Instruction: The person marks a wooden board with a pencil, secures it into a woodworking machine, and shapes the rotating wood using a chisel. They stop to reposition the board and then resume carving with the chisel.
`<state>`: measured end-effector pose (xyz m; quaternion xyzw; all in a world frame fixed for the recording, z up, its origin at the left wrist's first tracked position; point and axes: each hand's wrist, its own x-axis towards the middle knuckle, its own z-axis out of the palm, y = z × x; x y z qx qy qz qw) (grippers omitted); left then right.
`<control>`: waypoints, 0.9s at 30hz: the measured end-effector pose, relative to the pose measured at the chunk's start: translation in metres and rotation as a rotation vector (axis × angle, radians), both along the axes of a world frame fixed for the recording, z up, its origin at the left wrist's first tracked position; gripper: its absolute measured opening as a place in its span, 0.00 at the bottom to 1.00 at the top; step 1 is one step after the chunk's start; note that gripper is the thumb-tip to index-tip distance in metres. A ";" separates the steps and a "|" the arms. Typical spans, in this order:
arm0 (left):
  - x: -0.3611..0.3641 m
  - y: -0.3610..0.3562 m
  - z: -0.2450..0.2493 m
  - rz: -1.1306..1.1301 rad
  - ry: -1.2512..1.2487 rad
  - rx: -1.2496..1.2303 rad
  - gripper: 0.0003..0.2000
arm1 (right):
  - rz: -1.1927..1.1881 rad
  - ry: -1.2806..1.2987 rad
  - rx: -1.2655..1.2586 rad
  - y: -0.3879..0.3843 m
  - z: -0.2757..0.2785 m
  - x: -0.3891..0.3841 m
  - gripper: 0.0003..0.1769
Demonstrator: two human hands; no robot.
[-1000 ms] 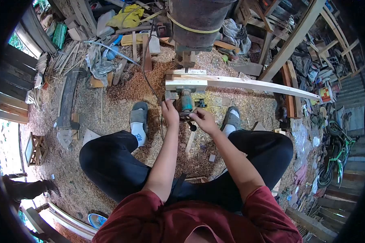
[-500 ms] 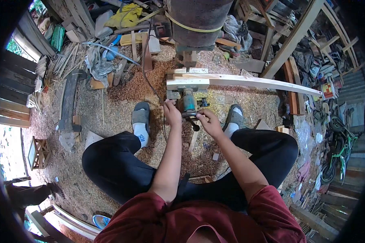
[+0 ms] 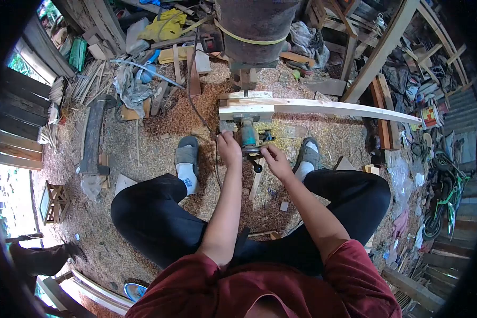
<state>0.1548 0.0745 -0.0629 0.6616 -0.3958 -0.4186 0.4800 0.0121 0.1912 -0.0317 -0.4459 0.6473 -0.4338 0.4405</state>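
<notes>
Vise [image 3: 248, 134] points away from the person, its wheel [image 3: 253, 150] between the hands; the right hand [image 3: 276, 161] pinches the wheel's edge, the left hand's [image 3: 230, 149] grip unclear.

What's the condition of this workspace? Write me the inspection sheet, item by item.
Surface: ground strewn with wood shavings.
Job's things: green-bodied tool with a dark wheel, against a short pale block; long pale beam behind the block, reaching right.
Clutter: yellow cloth, crumpled grey sheeting and wood pieces beyond the feet.
Hands: right hand has its fingers at the wheel's rim; left hand is at its left side, grip unclear. No gloves.
Cables: dark cable drops close by the left hand; ends untraceable.
Surroundings: slatted wooden wall left, green motorcycle right.
</notes>
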 end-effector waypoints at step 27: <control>0.009 -0.003 -0.007 -0.005 -0.060 -0.020 0.21 | -0.015 -0.026 0.005 -0.006 0.010 0.009 0.17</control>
